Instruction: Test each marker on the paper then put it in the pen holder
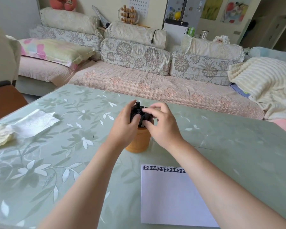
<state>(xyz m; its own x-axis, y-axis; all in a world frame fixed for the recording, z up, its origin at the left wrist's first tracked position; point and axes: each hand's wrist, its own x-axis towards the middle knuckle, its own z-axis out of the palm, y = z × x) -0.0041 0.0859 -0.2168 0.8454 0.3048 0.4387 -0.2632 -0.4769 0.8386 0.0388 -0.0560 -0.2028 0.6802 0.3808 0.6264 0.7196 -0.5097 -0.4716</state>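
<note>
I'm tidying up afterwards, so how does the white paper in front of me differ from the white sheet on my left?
The paper carries a row of black marks along its far edge; the sheet on the left shows none. The paper lies flat and smooth; the sheet looks creased and textured. Both are white and lie on the table.

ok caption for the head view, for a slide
The left hand and right hand grip the black markers bunched in the orange pen holder, beyond the marked paper.
</note>
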